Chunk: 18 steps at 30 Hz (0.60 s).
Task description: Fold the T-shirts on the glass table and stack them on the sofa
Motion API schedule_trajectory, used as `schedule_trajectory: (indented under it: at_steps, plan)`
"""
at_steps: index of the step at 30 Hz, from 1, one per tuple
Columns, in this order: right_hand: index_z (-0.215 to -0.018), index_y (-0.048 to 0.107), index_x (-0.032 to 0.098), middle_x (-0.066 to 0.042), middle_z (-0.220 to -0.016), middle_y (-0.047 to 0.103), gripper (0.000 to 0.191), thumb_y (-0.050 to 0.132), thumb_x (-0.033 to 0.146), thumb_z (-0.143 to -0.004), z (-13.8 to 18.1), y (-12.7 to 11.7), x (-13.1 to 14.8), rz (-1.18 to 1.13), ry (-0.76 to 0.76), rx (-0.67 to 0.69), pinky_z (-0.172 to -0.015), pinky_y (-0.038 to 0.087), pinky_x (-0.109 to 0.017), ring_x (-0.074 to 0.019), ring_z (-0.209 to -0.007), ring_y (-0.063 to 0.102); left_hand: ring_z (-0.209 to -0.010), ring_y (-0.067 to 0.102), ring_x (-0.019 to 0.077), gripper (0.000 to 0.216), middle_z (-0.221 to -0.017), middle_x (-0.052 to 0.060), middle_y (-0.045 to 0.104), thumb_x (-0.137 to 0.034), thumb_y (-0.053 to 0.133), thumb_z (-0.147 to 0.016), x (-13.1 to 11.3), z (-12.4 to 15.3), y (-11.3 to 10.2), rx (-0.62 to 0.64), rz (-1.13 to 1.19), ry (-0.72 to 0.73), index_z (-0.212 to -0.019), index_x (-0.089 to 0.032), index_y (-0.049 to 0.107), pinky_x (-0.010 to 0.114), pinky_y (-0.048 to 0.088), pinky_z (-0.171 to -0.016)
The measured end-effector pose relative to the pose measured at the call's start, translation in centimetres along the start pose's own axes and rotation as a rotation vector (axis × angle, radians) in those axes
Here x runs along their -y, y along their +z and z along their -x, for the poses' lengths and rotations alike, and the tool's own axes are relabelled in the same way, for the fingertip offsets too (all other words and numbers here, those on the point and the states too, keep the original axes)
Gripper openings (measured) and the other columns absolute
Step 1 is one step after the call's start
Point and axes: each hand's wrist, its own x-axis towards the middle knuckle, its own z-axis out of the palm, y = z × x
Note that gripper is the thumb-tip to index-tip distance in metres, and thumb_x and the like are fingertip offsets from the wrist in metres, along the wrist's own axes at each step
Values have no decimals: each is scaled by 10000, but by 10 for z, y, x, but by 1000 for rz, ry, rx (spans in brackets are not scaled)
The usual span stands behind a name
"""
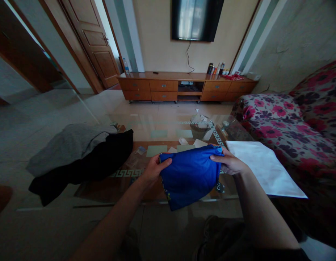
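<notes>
A blue piece of folded cloth [191, 177] hangs between my two hands above the near side of the glass table [119, 195]. My left hand [155, 167] pinches its upper left corner, thumb on top. At the upper right corner my right hand [230, 161] grips it the same way; a lighter blue bit shows by those fingers. Small yellowish marks run down the cloth's left edge. To the left, a grey garment [67, 145] and a black garment [89, 170] lie heaped on the table. A flat white sheet or bag [263, 166] lies to the right.
A flowered sofa [271, 108] stands at the right. Under the glass are papers and a waste basket [199, 130]. Beyond is a low wooden cabinet [162, 87] with bottles [211, 69] on it, below a wall television [196, 20]. A door [92, 40] stands at the left.
</notes>
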Motion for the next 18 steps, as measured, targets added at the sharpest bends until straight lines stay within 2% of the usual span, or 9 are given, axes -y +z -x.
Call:
schedule_trajectory:
  at_steps: [3,6,11,14,18]
  plan:
    - [-1087,694,234,-5,-979,778,443,907,206,-699,2,-4,2,-31,-54,29,-784,619,-261,-163,-841,742,-787,730,160,436,-963,79,796,-298,931,-701,-15,2,2,24,31,42,-1069,-138,763,285,586,-809]
    - [-1046,697,252,17,-959,771,400,901,187,-708,3,-4,4,-41,-87,28,-761,617,-249,-148,-814,731,-803,739,180,365,-937,91,797,-342,914,-724,-27,4,9,71,52,22,-980,-122,774,336,591,-863]
    - [-1106,697,278,27,-991,757,451,908,199,-715,3,1,13,13,-144,-2,-808,606,-267,-142,-852,722,-801,738,190,329,-922,78,793,-378,877,-771,-41,8,13,94,16,81,-975,-142,772,358,595,-846]
    - [-1068,706,223,-2,-970,748,394,908,233,-730,2,6,20,128,-133,41,-804,592,-264,-139,-841,705,-744,714,165,291,-901,62,790,-376,865,-784,-52,11,8,54,-112,188,-945,-149,778,315,586,-781]
    - [-939,693,186,13,-840,706,282,890,300,-773,6,11,31,211,-133,48,-692,552,-212,-103,-714,652,-760,698,173,311,-895,50,787,-421,837,-805,-77,19,-1,3,-384,313,-960,-155,796,293,568,-751]
